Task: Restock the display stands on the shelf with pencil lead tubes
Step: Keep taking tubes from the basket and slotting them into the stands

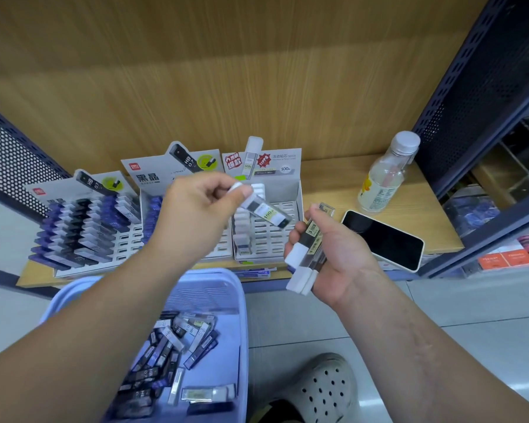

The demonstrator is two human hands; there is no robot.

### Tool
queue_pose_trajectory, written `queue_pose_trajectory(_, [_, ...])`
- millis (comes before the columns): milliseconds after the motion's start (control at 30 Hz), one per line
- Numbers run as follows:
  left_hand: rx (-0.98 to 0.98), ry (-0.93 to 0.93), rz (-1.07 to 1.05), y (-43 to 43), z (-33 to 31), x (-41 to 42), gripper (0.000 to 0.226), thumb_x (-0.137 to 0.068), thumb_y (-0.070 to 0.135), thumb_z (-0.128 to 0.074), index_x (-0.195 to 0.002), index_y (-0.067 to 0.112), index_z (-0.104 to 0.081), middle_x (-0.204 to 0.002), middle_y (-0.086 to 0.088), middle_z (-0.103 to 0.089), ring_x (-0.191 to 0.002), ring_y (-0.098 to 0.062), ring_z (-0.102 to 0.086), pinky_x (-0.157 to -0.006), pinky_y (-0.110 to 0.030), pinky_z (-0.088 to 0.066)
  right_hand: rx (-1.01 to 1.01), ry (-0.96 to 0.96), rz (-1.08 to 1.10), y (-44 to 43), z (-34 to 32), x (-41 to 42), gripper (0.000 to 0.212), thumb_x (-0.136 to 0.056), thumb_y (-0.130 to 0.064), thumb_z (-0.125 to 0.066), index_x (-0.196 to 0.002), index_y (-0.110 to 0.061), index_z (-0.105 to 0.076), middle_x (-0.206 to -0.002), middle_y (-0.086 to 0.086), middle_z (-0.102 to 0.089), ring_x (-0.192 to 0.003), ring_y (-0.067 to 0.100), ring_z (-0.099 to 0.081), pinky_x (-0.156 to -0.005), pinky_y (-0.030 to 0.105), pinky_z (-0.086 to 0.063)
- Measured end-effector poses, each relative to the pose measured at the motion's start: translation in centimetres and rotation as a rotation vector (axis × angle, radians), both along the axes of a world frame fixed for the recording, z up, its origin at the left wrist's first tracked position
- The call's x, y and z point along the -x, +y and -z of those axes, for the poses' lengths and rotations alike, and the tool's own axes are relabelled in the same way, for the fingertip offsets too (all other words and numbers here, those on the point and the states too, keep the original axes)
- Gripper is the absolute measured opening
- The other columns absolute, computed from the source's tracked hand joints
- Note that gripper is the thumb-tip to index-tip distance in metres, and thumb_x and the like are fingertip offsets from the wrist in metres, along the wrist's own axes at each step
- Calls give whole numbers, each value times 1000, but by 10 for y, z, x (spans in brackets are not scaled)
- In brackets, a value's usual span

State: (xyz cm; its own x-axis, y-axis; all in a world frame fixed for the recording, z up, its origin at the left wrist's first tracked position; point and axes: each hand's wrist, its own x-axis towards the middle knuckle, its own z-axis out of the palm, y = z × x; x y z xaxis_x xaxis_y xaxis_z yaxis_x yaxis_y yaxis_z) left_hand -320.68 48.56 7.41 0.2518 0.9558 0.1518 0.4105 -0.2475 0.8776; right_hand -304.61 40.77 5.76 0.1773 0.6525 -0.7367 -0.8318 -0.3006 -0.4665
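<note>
My left hand (196,206) pinches the white cap of a clear pencil lead tube (264,210), holding it tilted above the right display stand (287,239). That stand has one column of white-capped tubes on its left side and many bare slots. My right hand (330,254) grips a bundle of several white-capped lead tubes (306,257) just right of the stand. The left stand (83,227) holds rows of blue and black tubes. The middle stand (171,175) is largely hidden behind my left hand.
A lilac plastic basket (223,288) with several loose lead tubes sits below the wooden shelf edge. On the shelf right of the stands lie a phone (382,239) and a bottle (385,175). A dark perforated rack (483,96) stands to the right. A shoe (321,389) is on the floor.
</note>
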Motion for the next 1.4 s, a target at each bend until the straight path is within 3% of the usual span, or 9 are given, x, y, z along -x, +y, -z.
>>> queue_pose_trajectory(67, [-3, 127, 18, 20, 5, -2, 14, -94, 23, -67, -81, 18, -72, -67, -10, -62, -57, -26, -57, -53, -27, -42, 12, -11, -11, 0, 2, 1, 14, -96, -28, -69, -96, -15, -66, -69, 3, -62, -57, 16, -58, -62, 31, -53])
queue_pose_trajectory(233, [-226, 530, 179, 56, 30, -10, 12, -97, 26, -61, -88, 22, -68, -83, 5, -61, -80, -20, -55, -66, -30, -36, 12, -30, -31, 1, 3, 3, 14, -96, -28, -68, -99, -14, -66, -69, 3, -63, -56, 17, -60, -60, 30, -53])
queue_pose_trajectory(333, [-299, 620, 231, 69, 44, -15, 14, -96, 22, -63, -99, 12, -73, -102, -4, -64, -94, -21, -57, -77, -33, -44, 9, -28, -22, 1, 3, 1, 14, -97, -26, -68, -99, -13, -65, -69, 3, -63, -57, 17, -59, -60, 30, -53])
queue_pose_trajectory(433, [-312, 675, 267, 73, 54, -18, 15, -94, 21, -64, -101, 13, -74, -102, -6, -66, -96, -28, -61, -82, -39, -49, 6, -27, -22, 2, 4, -1, 14, -97, -26, -68, -98, -13, -65, -68, 3, -63, -57, 18, -59, -60, 30, -53])
queue_pose_trajectory(900, [-320, 863, 327, 78, 66, -29, 14, -93, 25, -63, -93, 16, -75, -95, -5, -71, -92, -29, -63, -76, -40, -53, 7, -35, -40, 4, 4, 0, 14, -96, -26, -69, -97, -13, -66, -67, 4, -64, -53, 17, -59, -61, 30, -52])
queue_pose_trajectory(1133, [-410, 1043, 323, 77, 70, -35, 22, -98, 26, -55, -94, 16, -74, -100, -6, -55, -88, -32, -61, -61, -30, -34, -10, -16, -28, 3, 5, -2, 12, -97, -24, -68, -97, -13, -64, -68, 5, -63, -55, 18, -59, -60, 29, -52])
queue_pose_trajectory(1267, [-462, 1208, 348, 66, 69, -39, 22, -102, 24, -46, -111, 17, -65, -95, -2, -40, -90, -31, -58, -58, -33, -32, -41, 9, -6, 4, 2, -3, 12, -98, -21, -65, -93, -11, -65, -68, 4, -66, -59, 17, -62, -64, 30, -56])
queue_pose_trajectory(1333, [-473, 1243, 388, 57, 70, -34, 33, -101, 23, -45, -133, 19, -53, -105, -4, -47, -96, -32, -59, -58, -35, -36, -71, 25, -1, 4, 0, -3, 10, -98, -19, -65, -102, -11, -66, -71, 4, -68, -61, 17, -65, -66, 30, -58])
queue_pose_trajectory(1400, [-419, 1204, 371, 49, 69, -26, 45, -103, 30, -40, -148, 21, -39, -122, -7, -49, -104, -34, -59, -68, -39, -46, -103, 29, 4, 4, 1, -4, 12, -98, -17, -65, -110, -14, -66, -75, 4, -70, -64, 17, -68, -69, 31, -60])
